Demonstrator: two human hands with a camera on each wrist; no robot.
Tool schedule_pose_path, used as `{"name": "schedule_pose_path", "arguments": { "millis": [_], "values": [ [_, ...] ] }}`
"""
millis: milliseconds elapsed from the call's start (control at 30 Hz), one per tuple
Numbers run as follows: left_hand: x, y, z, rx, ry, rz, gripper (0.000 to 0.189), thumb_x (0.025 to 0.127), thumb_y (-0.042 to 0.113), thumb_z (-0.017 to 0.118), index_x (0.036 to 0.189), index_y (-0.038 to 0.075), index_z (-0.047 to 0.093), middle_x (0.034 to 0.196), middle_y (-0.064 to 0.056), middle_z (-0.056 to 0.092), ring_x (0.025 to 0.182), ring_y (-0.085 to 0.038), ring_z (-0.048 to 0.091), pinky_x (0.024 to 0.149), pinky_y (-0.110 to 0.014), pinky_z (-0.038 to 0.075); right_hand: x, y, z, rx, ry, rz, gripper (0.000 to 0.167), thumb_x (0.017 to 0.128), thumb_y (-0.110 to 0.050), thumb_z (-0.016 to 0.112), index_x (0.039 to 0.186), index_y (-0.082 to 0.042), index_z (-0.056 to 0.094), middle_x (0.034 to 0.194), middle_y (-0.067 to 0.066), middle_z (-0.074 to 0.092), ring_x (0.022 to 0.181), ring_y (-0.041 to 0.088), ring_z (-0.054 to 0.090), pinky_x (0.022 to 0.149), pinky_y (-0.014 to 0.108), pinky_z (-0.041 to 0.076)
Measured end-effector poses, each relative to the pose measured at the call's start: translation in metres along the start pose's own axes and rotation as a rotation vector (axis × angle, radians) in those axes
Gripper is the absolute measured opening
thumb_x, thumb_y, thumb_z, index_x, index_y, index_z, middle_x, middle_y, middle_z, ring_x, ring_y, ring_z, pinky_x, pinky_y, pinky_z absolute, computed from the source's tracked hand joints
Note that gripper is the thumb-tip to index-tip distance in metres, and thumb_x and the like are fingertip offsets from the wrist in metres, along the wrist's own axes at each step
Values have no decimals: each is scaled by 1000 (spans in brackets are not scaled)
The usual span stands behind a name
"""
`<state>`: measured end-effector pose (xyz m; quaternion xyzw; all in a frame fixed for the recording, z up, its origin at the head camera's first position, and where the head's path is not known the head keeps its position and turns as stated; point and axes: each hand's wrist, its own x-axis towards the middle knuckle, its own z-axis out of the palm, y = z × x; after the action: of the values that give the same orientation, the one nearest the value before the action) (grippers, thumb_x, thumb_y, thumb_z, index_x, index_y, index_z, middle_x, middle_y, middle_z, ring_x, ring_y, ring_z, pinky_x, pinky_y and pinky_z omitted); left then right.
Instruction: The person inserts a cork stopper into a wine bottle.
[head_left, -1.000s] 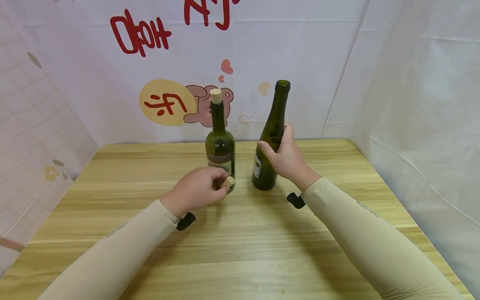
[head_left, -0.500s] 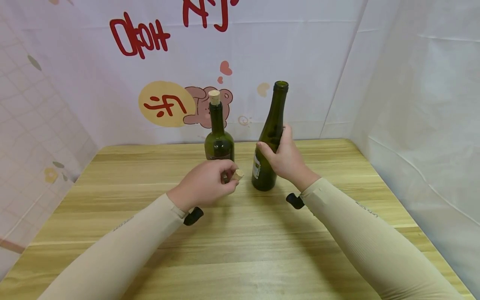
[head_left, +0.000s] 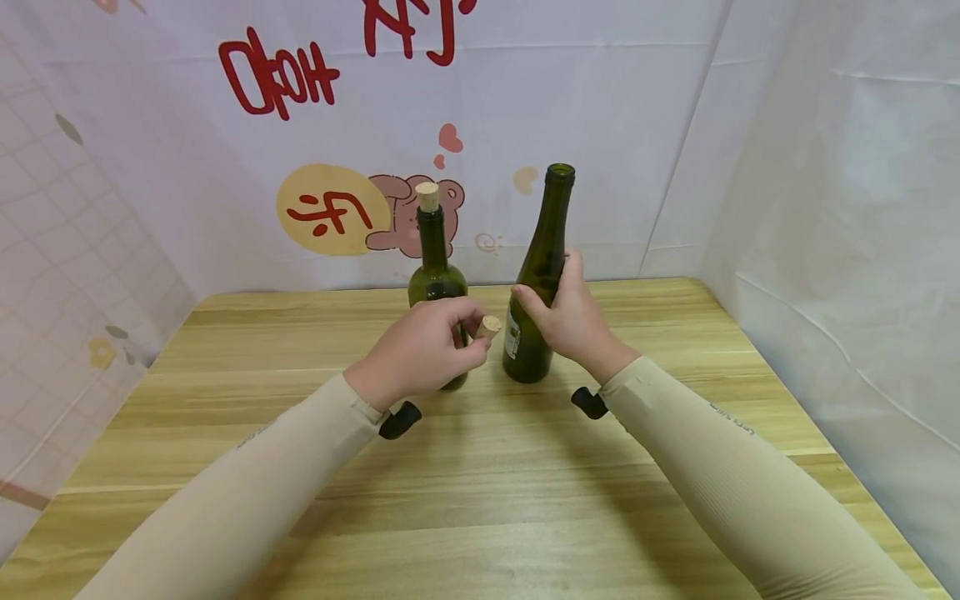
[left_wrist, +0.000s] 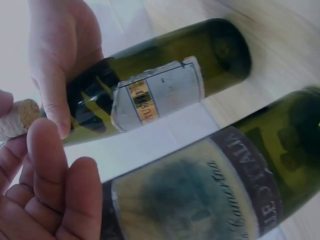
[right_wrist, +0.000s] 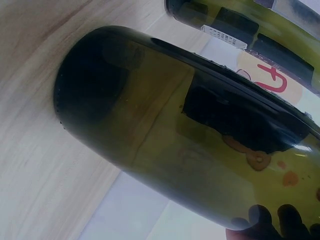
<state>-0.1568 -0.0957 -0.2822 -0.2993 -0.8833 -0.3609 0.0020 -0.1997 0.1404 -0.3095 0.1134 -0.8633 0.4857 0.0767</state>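
Observation:
My left hand (head_left: pixel 423 346) pinches a small cork (head_left: pixel 489 326) between thumb and fingertips, in front of the left bottle. My right hand (head_left: pixel 577 317) grips an uncorked green wine bottle (head_left: pixel 553 225) around its body; the bottle stands on the table, tilted slightly to the right at its neck. To its left is a second green wine bottle (head_left: pixel 435 271), upright, with another cork (head_left: pixel 427 197) in its mouth. The left wrist view shows the held cork (left_wrist: pixel 20 119) close beside the right bottle's shoulder and a torn white label (left_wrist: pixel 160 95) on that bottle.
The bottles stand toward the back of a wooden table (head_left: pixel 465 508). Behind it hangs a white sheet (head_left: pixel 615 108) printed with red characters and a cartoon bear (head_left: pixel 416 229). Another white sheet (head_left: pixel 862 233) hangs along the right side.
My left hand has moved up and to the right with the cork, from low before the left bottle toward the right bottle. The right hand has stayed on its bottle.

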Motion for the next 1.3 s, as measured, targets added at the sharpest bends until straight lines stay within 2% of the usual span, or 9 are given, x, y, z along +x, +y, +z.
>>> {"name": "schedule_pose_path", "arguments": {
  "millis": [133, 367, 667, 867, 1133, 1300],
  "values": [
    [3, 4, -1, -27, 14, 13, 4, 98, 23, 68, 99, 20, 67, 92, 4, 66, 81, -14, 62, 74, -34, 55, 0, 1, 0, 8, -1, -9, 73, 103, -39, 66, 150, -9, 20, 134, 19, 57, 124, 38, 63, 107, 61, 51],
    [8, 10, -1, -58, 68, 34, 5, 98, 22, 68, 98, 17, 67, 94, 4, 68, 79, -16, 63, 74, -34, 55, 0, 1, -1, 18, -7, -10, 73, 103, -39, 67, 150, -9, 20, 134, 18, 57, 124, 37, 64, 108, 61, 50],
    [19, 17, -4, -77, 101, 23, 17, 97, 20, 69, 111, 11, 68, 97, 0, 72, 82, -17, 66, 76, -33, 57, 1, 2, 0, 29, -11, -17, 71, 104, -35, 66, 150, -8, 20, 136, 19, 55, 126, 37, 63, 108, 61, 50],
    [25, 20, -6, -85, 112, 41, 18, 96, 18, 67, 113, 13, 69, 97, 1, 71, 82, -16, 66, 79, -32, 58, 2, 2, 0, 31, -18, -1, 72, 105, -30, 65, 154, -7, 17, 138, 21, 53, 127, 38, 62, 109, 59, 50],
    [33, 31, -11, -62, 135, 46, 18, 98, 21, 66, 115, 17, 69, 101, 3, 71, 81, -15, 66, 75, -32, 57, 2, 1, -1, 41, -22, -10, 71, 105, -26, 64, 154, -7, 16, 137, 20, 52, 128, 38, 61, 111, 59, 48],
    [39, 37, -15, -71, 171, 63, 19, 97, 21, 65, 115, 19, 70, 104, 5, 71, 80, -14, 66, 72, -33, 56, 3, 2, -1, 55, -28, -21, 69, 105, -25, 64, 152, -7, 17, 140, 20, 51, 128, 37, 62, 111, 58, 48]
  ]
}}
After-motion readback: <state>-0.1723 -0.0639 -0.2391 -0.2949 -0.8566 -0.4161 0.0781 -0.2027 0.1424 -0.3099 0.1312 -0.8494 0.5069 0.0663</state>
